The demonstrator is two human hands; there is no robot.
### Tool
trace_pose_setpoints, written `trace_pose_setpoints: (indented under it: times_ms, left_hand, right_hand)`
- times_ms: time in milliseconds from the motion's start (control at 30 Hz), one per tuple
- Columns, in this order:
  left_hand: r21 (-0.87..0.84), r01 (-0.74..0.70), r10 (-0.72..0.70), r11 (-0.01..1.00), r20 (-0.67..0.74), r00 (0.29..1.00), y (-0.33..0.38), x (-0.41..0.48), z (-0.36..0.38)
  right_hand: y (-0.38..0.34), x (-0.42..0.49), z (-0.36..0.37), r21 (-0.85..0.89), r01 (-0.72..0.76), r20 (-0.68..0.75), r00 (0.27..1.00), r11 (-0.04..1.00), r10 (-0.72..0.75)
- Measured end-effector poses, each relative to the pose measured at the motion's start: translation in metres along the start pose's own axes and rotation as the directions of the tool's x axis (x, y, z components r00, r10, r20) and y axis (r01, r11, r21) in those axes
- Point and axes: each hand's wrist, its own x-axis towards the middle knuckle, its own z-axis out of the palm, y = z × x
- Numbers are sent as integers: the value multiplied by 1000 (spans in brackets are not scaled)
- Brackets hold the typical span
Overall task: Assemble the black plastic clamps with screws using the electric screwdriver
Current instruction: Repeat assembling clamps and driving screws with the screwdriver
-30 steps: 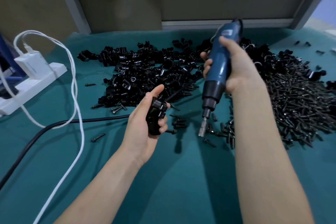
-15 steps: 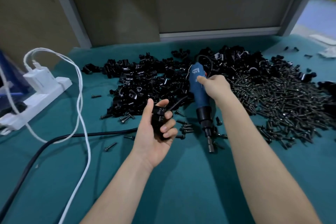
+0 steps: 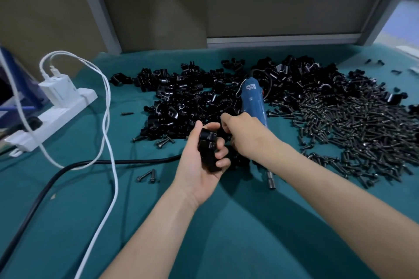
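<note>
the left grip [image 3: 196, 169] is clamped on a black clamp [image 3: 206, 153], thumb up along its left side and fingers curled round its right side, holding it just above the tabletop [image 3: 226, 238]. the right grip [image 3: 246, 135] is right beside it, fingertips bent down at the clamp's upper right corner; whether they pinch anything there cannot be told. the blue screwdriver [image 3: 252, 99] runs under the right grip, its body slanting away towards the far side and its metal bit [image 3: 271, 181] showing below the forearm on the near side; whether the right grip holds it cannot be told. beyond both lies a heap of clamps [image 3: 186, 99], and to its right a wide heap of screws [image 3: 353, 127]. two loose screws [image 3: 147, 176] lie left of the left wrist. a black cable [image 3: 90, 163] runs left from under the left grip, crossed by a white cable [image 3: 108, 120] that loops up to a charger [image 3: 57, 90] plugged into a white power strip [image 3: 48, 127] at the left edge.
</note>
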Motion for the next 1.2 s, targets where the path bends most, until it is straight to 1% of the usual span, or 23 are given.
trace_pose_setpoints:
  times_ms: [67,167,233,300,400,467,533,567,667,767,900,1000,1067,1133,1200]
  left_hand:
    - [17,-1,1,1000,1,1000,0,-2,1]
    - [84,-19,19,996,2,1000,0,-3,2]
    - [111,-28,28,993,4,1000,-1,-5,3]
    - [114,-28,27,993,9,1000,-1,-5,3]
    - [122,-31,29,992,17,999,-1,-6,2]
    - [117,-46,43,992,30,999,-2,-6,3]
    - [91,-62,59,994,32,998,-3,-5,3]
    - [85,-67,64,994,33,997,-3,-5,3]
    - [110,-71,69,991,22,997,-4,-7,4]
    - [137,-91,93,986,-14,996,-3,-8,4]
    - [181,-111,126,977,-72,989,-3,-11,5]
    - [250,-167,191,954,-75,979,-4,-11,5]
    - [285,-192,218,939,-60,974,-5,-12,6]
    - [327,-212,244,921,-60,968,-6,-12,7]
    - [364,-225,271,904,-81,959,-5,-12,6]
  right_hand:
    - [1,-5,-4,77,50,-2,999,996,-50]
    - [6,-18,-20,231,158,-145,981,960,-127]
    - [9,-30,-35,376,209,-215,967,903,-135]
    - [9,-41,-45,511,246,-266,956,824,-120]
    - [5,-57,-47,640,286,-272,952,714,-137]
    - [3,-64,-44,662,276,-220,960,697,-171]
    - [3,-65,-39,649,268,-204,963,712,-176]
    - [2,-65,-37,620,273,-221,960,735,-170]
    - [-4,-65,-26,498,320,-320,931,806,-172]
    - [-10,-67,-13,400,393,-445,873,828,-200]
    - [-13,-69,-4,261,472,-579,775,842,-254]
    - [-14,-68,0,220,509,-640,719,832,-271]
    - [-14,-67,3,205,526,-662,696,826,-278]
    - [-13,-67,5,202,539,-669,686,818,-287]
    - [-12,-67,6,227,540,-648,705,811,-288]
